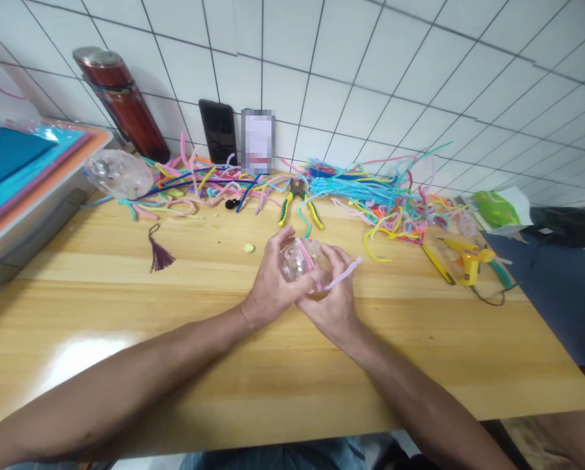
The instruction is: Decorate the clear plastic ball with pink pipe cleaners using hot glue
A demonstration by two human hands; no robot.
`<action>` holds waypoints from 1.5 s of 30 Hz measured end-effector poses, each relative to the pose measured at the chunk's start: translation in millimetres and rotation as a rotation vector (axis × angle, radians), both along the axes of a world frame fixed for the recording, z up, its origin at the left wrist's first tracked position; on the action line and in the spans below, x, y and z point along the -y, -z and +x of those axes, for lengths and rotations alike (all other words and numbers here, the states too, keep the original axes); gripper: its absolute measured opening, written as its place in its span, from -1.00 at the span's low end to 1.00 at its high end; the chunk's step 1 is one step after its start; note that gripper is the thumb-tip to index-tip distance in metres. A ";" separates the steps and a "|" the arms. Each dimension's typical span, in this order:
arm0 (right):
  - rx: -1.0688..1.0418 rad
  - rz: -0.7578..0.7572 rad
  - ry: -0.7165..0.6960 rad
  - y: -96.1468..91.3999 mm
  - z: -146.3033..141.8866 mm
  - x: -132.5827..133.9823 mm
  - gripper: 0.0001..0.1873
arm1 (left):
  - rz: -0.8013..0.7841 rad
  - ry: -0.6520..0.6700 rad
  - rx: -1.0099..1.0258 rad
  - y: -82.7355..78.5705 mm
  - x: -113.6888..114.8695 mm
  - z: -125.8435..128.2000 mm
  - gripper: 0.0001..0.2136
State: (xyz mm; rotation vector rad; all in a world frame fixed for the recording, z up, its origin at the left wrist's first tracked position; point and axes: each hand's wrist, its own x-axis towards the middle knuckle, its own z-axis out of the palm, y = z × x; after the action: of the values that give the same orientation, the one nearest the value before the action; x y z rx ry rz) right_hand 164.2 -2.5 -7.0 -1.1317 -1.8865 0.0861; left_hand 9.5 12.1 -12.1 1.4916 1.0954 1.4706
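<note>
Both my hands meet over the middle of the wooden table [126, 326]. My left hand [271, 282] curls round the left side of a clear plastic ball [303, 258]. My right hand [334, 298] closes on the ball's right side and pinches a pink pipe cleaner [344, 275] that lies across the ball and sticks out to the right.
A heap of coloured pipe cleaners [361, 192] runs along the back edge, with yellow-green pliers [298, 202] in it. A second clear ball [119, 173], a red flask [123, 104], a dark phone [218, 130], a purple tassel [159, 254] and a yellow glue gun [469, 261] lie around. Coloured sheets [23, 170] are stacked at left.
</note>
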 end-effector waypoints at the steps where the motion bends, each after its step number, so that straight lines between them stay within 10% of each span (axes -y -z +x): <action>1: -0.002 -0.004 0.001 -0.1 0.0 -0.2 -0.05 | -0.028 0.011 0.024 -1.4 -0.4 0.5 -0.20; 45: 0.024 0.068 0.035 -0.3 3.2 -4.3 -0.01 | -0.277 0.131 0.327 0.6 -5.2 3.5 -0.06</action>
State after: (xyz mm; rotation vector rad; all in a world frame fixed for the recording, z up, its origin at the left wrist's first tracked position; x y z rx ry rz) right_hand 167.5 1.8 -6.6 -1.1239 -1.8754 -0.0113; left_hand 13.0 17.3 -12.7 1.0664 0.9380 1.3514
